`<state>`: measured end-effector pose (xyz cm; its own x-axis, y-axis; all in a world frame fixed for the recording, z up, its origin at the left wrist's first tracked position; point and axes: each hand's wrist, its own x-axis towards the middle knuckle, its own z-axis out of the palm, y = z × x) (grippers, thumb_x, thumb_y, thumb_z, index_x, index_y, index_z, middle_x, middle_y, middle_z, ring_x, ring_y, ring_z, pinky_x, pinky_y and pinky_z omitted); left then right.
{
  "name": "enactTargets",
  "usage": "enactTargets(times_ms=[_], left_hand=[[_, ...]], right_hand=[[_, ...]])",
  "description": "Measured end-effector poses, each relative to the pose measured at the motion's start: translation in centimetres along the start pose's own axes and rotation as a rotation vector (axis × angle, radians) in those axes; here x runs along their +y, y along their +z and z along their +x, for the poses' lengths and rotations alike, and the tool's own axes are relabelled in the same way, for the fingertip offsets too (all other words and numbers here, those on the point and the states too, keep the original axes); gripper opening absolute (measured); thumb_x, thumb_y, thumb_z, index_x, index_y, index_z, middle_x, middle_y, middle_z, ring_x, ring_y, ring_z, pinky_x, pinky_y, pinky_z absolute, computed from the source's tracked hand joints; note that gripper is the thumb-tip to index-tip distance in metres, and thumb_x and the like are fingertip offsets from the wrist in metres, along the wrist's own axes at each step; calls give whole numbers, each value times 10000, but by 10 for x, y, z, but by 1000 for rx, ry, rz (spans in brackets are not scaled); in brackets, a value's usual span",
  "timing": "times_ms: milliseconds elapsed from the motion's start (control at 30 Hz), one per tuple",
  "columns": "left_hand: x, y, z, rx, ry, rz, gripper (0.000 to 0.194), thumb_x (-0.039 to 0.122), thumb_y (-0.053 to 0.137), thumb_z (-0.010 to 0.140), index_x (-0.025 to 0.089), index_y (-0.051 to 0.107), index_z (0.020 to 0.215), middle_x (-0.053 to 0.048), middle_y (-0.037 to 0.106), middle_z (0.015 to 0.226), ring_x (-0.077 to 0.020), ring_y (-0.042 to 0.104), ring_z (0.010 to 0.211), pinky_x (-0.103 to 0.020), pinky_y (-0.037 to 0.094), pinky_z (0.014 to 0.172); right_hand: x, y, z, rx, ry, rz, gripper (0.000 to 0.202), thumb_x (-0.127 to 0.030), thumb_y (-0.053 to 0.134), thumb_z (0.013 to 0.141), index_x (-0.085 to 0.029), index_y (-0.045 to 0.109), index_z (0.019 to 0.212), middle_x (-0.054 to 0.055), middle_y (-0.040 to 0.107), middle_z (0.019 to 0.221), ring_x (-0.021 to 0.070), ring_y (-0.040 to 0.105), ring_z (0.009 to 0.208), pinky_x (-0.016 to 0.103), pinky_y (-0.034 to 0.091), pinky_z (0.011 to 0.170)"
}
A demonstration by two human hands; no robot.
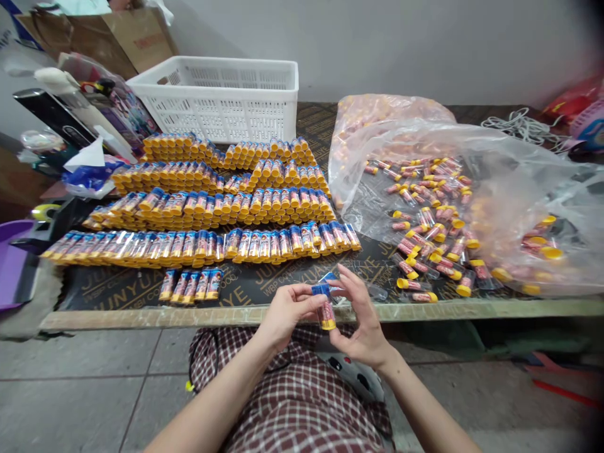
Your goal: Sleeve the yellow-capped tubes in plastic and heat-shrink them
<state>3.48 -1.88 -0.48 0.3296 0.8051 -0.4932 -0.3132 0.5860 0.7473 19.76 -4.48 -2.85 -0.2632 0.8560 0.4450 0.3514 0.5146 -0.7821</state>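
A small clear tube (326,313) with a yellow cap at its lower end and a blue band at its upper end is held over the table's front edge. My left hand (287,314) pinches it from the left with thumb and fingers closed. On the other side, my right hand (361,321) spans the tube, its thumb at the yellow end and fingertips at the blue end. Just left of my hands, several labelled tubes (191,286) lie side by side on the dark tabletop (262,283). Behind them, stacked rows of similar tubes (189,245) stretch across the table.
Loose yellow-capped tubes (425,220) spill from a clear plastic bag (509,182) on the right. A white basket (226,110) stands at the back. Bottles (63,119) crowd the left end, near a purple dustpan (14,258). White cord (523,129) lies at back right.
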Motion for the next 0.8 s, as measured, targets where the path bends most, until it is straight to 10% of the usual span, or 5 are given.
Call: enactTargets(times_ms=[567, 667, 800], left_hand=[[1, -4, -6, -21, -20, 7, 345, 337, 800, 557, 111, 657, 776, -17, 669, 655, -103, 608, 574, -222, 474, 592], [19, -36, -8, 109, 83, 127, 348, 368, 793, 547, 116, 650, 738, -32, 674, 642, -121, 611, 567, -236, 468, 581], [65, -121, -34, 572, 278, 535, 388, 396, 803, 500, 139, 637, 738, -43, 678, 643, -160, 617, 581, -263, 461, 579]], right_hand=[[-5, 6, 2, -130, 25, 136, 856, -92, 558, 673, -256, 185, 1426, 99, 325, 1429, 272, 408, 1260, 437, 404, 1013], [3, -2, 7, -149, 80, -22, 825, -245, 618, 745, -241, 166, 1435, 116, 248, 1475, 289, 395, 1260, 456, 373, 1009], [41, -9, 10, -37, 148, -579, 493, -364, 497, 852, -208, 433, 1315, 111, 621, 1059, 291, 545, 1011, 503, 320, 918]])
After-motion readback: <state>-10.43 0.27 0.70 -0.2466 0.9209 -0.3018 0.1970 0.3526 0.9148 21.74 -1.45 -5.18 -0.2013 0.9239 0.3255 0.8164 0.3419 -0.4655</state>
